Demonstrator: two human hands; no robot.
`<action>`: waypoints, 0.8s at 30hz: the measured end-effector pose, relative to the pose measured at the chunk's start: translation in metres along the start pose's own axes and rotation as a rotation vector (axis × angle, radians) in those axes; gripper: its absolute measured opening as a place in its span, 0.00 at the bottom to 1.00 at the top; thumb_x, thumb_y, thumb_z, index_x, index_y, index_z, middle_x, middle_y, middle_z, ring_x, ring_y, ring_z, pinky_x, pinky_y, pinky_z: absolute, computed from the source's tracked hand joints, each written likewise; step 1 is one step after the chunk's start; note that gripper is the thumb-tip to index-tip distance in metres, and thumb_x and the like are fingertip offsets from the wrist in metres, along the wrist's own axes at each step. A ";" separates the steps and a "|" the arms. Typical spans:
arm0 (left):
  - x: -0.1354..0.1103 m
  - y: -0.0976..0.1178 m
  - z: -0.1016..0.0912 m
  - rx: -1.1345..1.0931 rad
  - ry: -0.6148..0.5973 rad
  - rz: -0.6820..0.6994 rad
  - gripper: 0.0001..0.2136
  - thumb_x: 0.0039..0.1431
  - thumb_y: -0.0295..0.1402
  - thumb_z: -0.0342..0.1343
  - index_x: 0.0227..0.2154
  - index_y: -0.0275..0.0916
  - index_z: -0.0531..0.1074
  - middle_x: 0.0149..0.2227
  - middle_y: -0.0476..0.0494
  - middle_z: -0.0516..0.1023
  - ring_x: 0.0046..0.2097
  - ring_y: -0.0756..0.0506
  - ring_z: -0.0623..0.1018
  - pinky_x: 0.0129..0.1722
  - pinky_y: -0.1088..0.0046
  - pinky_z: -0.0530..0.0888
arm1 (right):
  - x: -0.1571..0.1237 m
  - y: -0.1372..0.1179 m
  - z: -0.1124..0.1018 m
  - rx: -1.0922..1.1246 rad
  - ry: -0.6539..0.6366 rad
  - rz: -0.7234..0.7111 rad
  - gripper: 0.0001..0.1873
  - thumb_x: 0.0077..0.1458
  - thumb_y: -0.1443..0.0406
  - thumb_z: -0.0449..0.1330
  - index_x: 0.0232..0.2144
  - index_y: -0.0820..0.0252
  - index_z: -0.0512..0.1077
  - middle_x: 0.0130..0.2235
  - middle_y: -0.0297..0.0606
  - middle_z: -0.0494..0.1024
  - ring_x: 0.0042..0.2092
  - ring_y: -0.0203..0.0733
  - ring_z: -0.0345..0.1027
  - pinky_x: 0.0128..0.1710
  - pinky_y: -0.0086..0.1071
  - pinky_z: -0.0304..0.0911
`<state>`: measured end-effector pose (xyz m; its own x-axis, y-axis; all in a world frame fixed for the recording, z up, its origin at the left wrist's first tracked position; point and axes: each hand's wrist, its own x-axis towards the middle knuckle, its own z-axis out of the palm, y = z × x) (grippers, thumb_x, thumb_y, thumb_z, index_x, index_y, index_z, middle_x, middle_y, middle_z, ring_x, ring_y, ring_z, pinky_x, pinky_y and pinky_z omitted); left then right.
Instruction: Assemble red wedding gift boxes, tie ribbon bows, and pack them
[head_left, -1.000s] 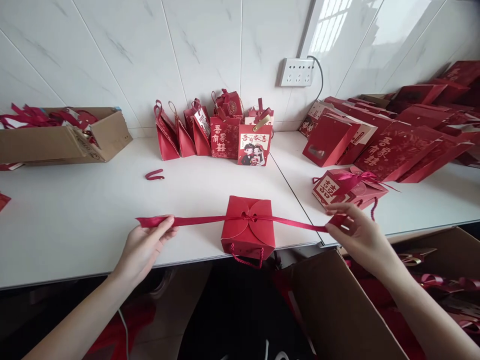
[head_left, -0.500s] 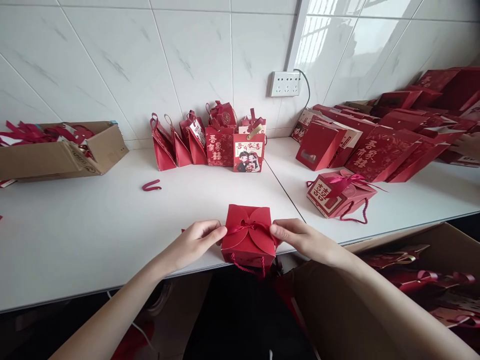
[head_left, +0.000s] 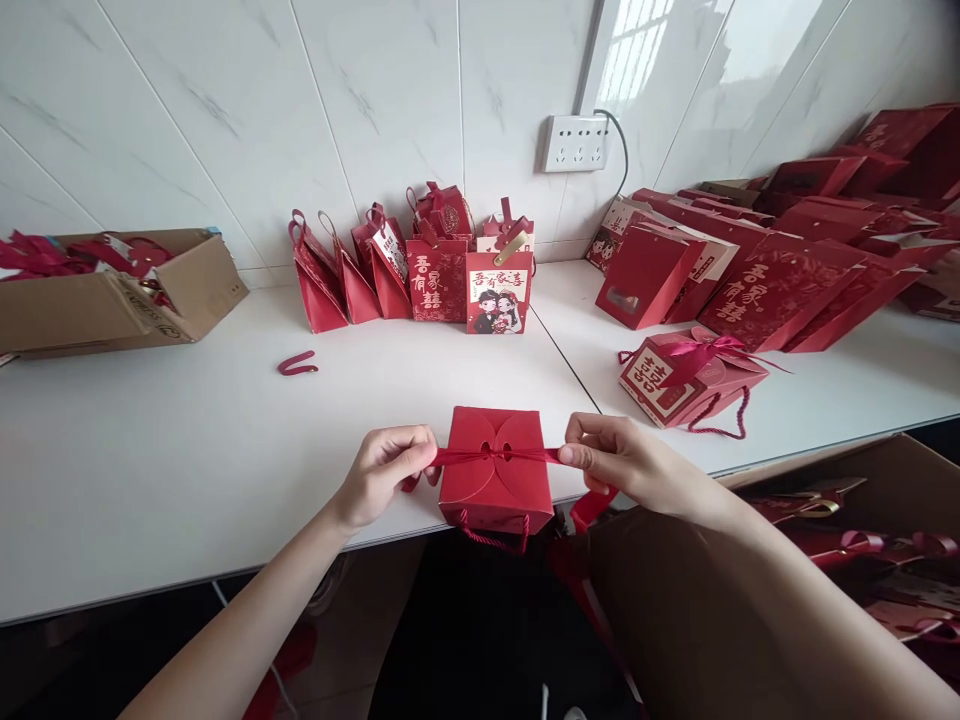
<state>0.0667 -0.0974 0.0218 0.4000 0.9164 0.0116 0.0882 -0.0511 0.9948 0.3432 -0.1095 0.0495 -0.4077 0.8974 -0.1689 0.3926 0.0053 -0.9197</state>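
The red gift box (head_left: 495,492) sat right at the front edge of the table (head_left: 187,480), its cord handle (head_left: 491,543) drooping on the near side by that edge. To its left, a wide stretch of white surface ran out toward the brown carton (head_left: 150,312), with one loose strap (head_left: 298,366) lying on it. Behind, a strip of tabletop separated the box from the row of gift bags (head_left: 439,282) near the wall; room was tighter at the right, where a bow-topped box (head_left: 694,385) stood beyond a seam. Curved flaps met over the lid, with small holes flanking a knot at its centre. The ribbon (head_left: 459,457) stretched nearly straight across, pinched between thumb and fingers by the left grip (head_left: 424,458) and likewise by the right grip (head_left: 571,455), each just beside the box. A tail dangled below the right one.
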 end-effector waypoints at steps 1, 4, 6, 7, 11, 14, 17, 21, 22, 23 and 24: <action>0.000 0.001 0.001 0.014 -0.004 -0.021 0.18 0.55 0.42 0.52 0.15 0.39 0.60 0.21 0.49 0.64 0.23 0.52 0.61 0.21 0.73 0.56 | 0.000 -0.001 -0.004 -0.048 0.005 -0.009 0.25 0.49 0.45 0.60 0.23 0.59 0.62 0.18 0.26 0.59 0.21 0.30 0.52 0.21 0.26 0.47; -0.002 0.006 0.003 0.023 -0.028 -0.116 0.18 0.54 0.42 0.51 0.15 0.39 0.57 0.20 0.49 0.66 0.22 0.52 0.62 0.20 0.74 0.56 | 0.001 -0.003 -0.013 -0.108 -0.079 0.001 0.25 0.49 0.45 0.60 0.23 0.61 0.65 0.18 0.26 0.58 0.20 0.29 0.48 0.19 0.26 0.44; -0.006 0.012 0.005 0.015 -0.050 -0.145 0.18 0.54 0.42 0.51 0.14 0.39 0.56 0.20 0.48 0.67 0.23 0.51 0.65 0.21 0.74 0.59 | 0.000 -0.006 -0.016 -0.110 -0.139 -0.005 0.24 0.50 0.46 0.60 0.23 0.62 0.67 0.19 0.27 0.60 0.21 0.28 0.48 0.19 0.26 0.43; -0.008 0.015 0.006 0.014 -0.060 -0.139 0.18 0.55 0.41 0.51 0.14 0.39 0.56 0.20 0.48 0.68 0.24 0.50 0.67 0.22 0.74 0.62 | 0.000 -0.009 -0.016 -0.098 -0.145 -0.027 0.24 0.50 0.46 0.60 0.23 0.62 0.67 0.20 0.28 0.61 0.21 0.29 0.49 0.19 0.26 0.44; -0.015 0.031 0.009 0.099 -0.079 -0.088 0.16 0.56 0.40 0.53 0.16 0.38 0.64 0.23 0.46 0.73 0.27 0.48 0.74 0.27 0.72 0.70 | -0.001 -0.028 -0.011 0.026 -0.077 -0.188 0.18 0.55 0.52 0.58 0.27 0.61 0.70 0.26 0.32 0.69 0.27 0.33 0.61 0.25 0.28 0.58; -0.017 0.041 0.009 0.253 -0.055 -0.097 0.15 0.57 0.40 0.52 0.19 0.38 0.69 0.22 0.47 0.73 0.24 0.50 0.72 0.25 0.76 0.68 | 0.005 -0.042 -0.002 0.127 -0.101 -0.282 0.12 0.57 0.58 0.59 0.29 0.61 0.73 0.41 0.39 0.77 0.40 0.39 0.70 0.39 0.31 0.65; -0.018 0.049 0.008 0.365 -0.024 -0.129 0.12 0.58 0.39 0.52 0.23 0.39 0.68 0.18 0.52 0.69 0.21 0.52 0.67 0.21 0.78 0.64 | 0.013 -0.049 0.008 0.156 -0.159 -0.304 0.10 0.57 0.62 0.59 0.29 0.62 0.75 0.47 0.40 0.77 0.48 0.42 0.70 0.47 0.32 0.64; -0.023 0.056 0.006 0.473 -0.039 -0.109 0.08 0.58 0.39 0.53 0.29 0.40 0.69 0.22 0.53 0.70 0.24 0.52 0.69 0.23 0.79 0.66 | 0.021 -0.048 0.019 0.099 -0.137 -0.343 0.10 0.57 0.63 0.58 0.33 0.63 0.77 0.39 0.39 0.79 0.39 0.39 0.72 0.39 0.30 0.66; -0.024 0.058 0.007 0.509 -0.051 -0.094 0.08 0.58 0.39 0.53 0.31 0.41 0.70 0.24 0.52 0.71 0.25 0.52 0.70 0.25 0.79 0.67 | 0.021 -0.046 0.021 0.072 -0.114 -0.369 0.10 0.58 0.63 0.58 0.33 0.63 0.77 0.38 0.39 0.79 0.38 0.37 0.71 0.37 0.29 0.65; -0.025 0.060 0.007 0.543 -0.065 -0.079 0.08 0.58 0.40 0.53 0.33 0.42 0.71 0.27 0.52 0.73 0.27 0.51 0.72 0.26 0.79 0.68 | 0.022 -0.045 0.023 0.046 -0.093 -0.397 0.10 0.58 0.64 0.57 0.33 0.63 0.77 0.37 0.39 0.78 0.36 0.36 0.70 0.36 0.29 0.65; -0.026 0.063 0.008 0.574 -0.080 -0.067 0.08 0.59 0.40 0.53 0.35 0.42 0.71 0.29 0.51 0.75 0.29 0.50 0.74 0.28 0.79 0.69 | 0.023 -0.043 0.025 0.024 -0.073 -0.423 0.09 0.58 0.65 0.57 0.33 0.63 0.77 0.37 0.39 0.78 0.36 0.36 0.70 0.35 0.28 0.65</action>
<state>0.0689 -0.1279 0.0833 0.4426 0.8932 -0.0794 0.5873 -0.2218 0.7784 0.2965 -0.1005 0.0761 -0.5865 0.7846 0.2011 0.1591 0.3550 -0.9212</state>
